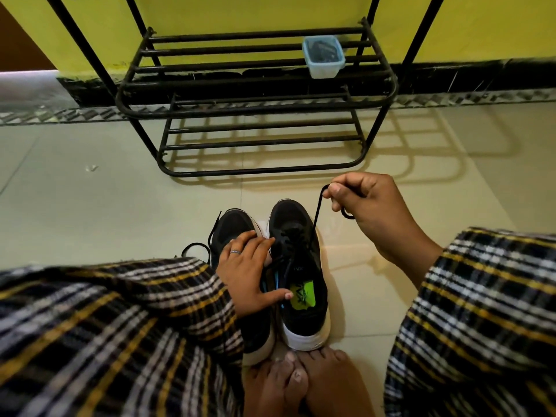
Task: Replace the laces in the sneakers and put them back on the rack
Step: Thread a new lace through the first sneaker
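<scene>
Two black sneakers with white soles stand side by side on the floor, toes pointing at the rack. The right sneaker [304,314] shows a green insole. My right hand [370,212] is raised to its right, pinching a black lace [317,213] that runs taut down to that shoe's eyelets. My left hand [248,272] lies across the left sneaker [233,228], fingers spread, thumb reaching the right sneaker's opening. The left sneaker's lace [195,246] trails loose on the floor to its left.
A black metal shoe rack [255,109] stands against the yellow wall ahead, with a pale blue plastic box [323,57] of dark laces on its upper shelf. My plaid-clad knees flank the shoes, and my bare feet [304,383] touch their heels.
</scene>
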The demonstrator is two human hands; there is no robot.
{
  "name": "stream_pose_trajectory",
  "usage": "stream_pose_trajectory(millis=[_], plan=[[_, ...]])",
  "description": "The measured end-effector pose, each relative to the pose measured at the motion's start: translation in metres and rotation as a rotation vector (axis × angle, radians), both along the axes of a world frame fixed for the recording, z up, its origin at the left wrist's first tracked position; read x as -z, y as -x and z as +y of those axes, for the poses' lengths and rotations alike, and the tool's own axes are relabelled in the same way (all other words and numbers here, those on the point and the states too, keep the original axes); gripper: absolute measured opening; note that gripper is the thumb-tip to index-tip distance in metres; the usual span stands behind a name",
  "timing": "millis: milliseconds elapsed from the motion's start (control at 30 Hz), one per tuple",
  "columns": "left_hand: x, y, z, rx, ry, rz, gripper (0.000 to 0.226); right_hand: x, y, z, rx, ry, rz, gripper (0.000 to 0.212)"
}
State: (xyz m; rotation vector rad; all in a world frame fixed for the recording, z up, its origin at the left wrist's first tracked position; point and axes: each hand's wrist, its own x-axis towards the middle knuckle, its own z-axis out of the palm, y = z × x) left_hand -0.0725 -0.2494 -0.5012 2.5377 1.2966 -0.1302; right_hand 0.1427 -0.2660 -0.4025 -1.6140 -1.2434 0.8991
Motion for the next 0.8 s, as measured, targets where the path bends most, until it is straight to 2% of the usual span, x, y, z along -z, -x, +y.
stream_pose_trajectory(millis=[100,167,233,367,467,533,633,700,800], plan=[[-0.005,-0.001,-0.001,-0.008,-0.007,0.014,0.13,0.005,-0.003,0.0,0.044,0.012,-0.085,0.023],[-0.008,-0.003,-0.002,-0.035,-0.037,-0.035,0.116,0.01,-0.007,0.001,0.095,0.022,-0.29,0.014],[-0.01,-0.007,-0.002,-0.054,-0.066,-0.1,0.099,0.014,-0.012,0.0,0.143,-0.009,-0.414,0.016],[-0.018,-0.016,0.003,-0.073,0.002,-0.218,0.052,0.022,-0.015,-0.006,0.17,-0.044,-0.355,0.016],[-0.021,-0.021,0.004,-0.106,0.139,-0.268,0.03,0.024,-0.015,-0.009,0.163,-0.081,-0.304,0.015],[-0.022,-0.024,0.002,-0.181,0.209,-0.274,0.026,0.027,-0.014,-0.009,0.145,-0.04,-0.293,0.016],[-0.023,-0.027,-0.001,-0.244,0.226,-0.27,0.025,0.034,-0.014,-0.003,0.097,0.192,-0.347,0.024],[-0.023,-0.027,0.0,-0.267,0.225,-0.282,0.021,0.038,-0.013,0.002,0.079,0.304,-0.288,0.032],[-0.022,-0.026,0.001,-0.314,0.268,-0.31,0.017,0.046,-0.004,-0.004,0.065,0.285,-0.179,0.035]])
